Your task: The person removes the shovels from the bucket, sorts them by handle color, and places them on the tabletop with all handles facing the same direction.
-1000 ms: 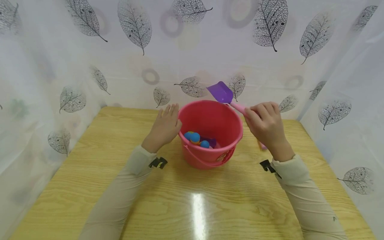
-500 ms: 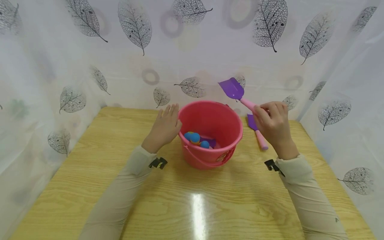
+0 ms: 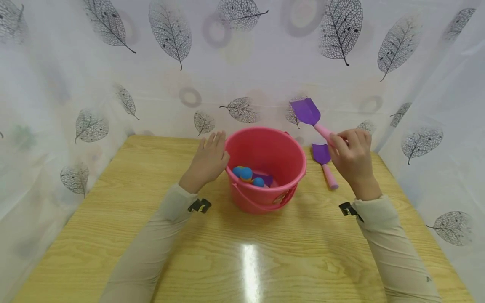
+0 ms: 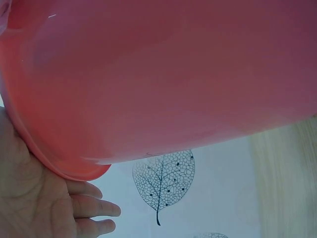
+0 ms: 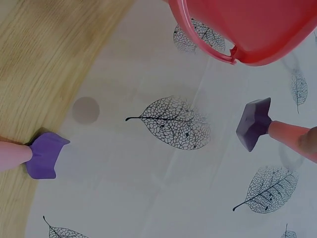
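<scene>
A pink-red bucket (image 3: pixel 250 198) stands upright on the table, its handle hanging down in front. Inside lie several blue balls (image 3: pixel 246 174) and a purple piece (image 3: pixel 265 179). My left hand (image 3: pixel 206 162) rests flat against the bucket's left rim, fingers straight; the left wrist view shows the palm (image 4: pixel 29 198) at the rim. My right hand (image 3: pixel 352 158) grips the pink handle of a toy shovel (image 3: pixel 307 111), its purple blade raised behind and right of the bucket. In the right wrist view the held shovel (image 5: pixel 287 134) is at the right edge.
A second purple toy shovel (image 3: pixel 329 174) with a pink handle lies on the wooden table (image 3: pixel 189 261), right of the bucket and below my right hand. A white leaf-print curtain (image 3: pixel 242 63) hangs behind the table and along both sides.
My right hand has moved right with the shovel, away from over the bucket's rim. The second shovel on the table has come into full view. My left hand stays in place.
</scene>
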The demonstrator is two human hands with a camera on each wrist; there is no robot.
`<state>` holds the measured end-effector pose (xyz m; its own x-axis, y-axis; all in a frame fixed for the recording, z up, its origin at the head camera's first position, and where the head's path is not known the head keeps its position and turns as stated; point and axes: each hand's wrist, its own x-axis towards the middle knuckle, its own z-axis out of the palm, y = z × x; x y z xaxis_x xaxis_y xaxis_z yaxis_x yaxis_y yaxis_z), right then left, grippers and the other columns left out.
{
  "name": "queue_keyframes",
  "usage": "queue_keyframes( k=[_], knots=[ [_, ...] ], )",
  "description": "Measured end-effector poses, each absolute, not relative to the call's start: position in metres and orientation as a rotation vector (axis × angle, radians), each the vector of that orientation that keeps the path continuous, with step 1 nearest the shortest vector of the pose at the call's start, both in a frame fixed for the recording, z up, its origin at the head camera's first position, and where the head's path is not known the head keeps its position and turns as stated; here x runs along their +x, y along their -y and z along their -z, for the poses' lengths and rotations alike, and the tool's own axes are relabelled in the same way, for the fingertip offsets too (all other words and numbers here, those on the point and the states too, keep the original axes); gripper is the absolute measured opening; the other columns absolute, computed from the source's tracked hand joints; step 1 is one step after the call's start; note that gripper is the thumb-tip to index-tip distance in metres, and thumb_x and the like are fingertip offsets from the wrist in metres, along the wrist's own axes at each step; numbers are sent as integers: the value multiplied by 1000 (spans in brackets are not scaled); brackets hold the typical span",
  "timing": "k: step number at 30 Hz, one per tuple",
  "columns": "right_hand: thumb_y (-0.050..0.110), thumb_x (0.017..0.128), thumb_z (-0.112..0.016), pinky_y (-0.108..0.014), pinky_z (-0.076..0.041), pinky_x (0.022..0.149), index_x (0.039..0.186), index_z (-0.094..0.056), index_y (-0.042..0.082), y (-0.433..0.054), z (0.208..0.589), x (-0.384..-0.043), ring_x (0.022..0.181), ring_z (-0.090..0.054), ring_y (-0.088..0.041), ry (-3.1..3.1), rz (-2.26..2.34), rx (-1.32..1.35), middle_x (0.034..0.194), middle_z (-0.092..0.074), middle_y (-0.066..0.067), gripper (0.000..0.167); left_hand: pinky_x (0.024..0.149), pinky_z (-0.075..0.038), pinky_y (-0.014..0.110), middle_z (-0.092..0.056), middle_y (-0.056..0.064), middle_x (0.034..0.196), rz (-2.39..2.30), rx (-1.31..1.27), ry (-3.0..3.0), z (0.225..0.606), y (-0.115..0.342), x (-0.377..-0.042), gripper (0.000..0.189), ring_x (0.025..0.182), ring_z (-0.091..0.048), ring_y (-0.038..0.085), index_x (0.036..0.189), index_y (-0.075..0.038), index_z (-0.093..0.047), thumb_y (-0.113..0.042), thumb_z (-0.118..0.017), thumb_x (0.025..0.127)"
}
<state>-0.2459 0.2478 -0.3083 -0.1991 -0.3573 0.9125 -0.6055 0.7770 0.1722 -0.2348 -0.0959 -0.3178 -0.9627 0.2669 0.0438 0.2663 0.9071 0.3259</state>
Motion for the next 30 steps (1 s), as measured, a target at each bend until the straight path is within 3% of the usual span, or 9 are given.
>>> queue_keyframes(
  k=[30],
  knots=[
    [-9, 75, -61, -54, -31, 67, 79, -54, -8, -302, 335, -257, 74, -42, -42, 1912, -216, 611, 77, -48, -22, 7, 120, -5, 50, -14, 16, 158, -498, 424, -3068, 318, 96, -237, 61, 147, -10, 34, 150, 0, -9, -27, -29, 99]
  ],
)
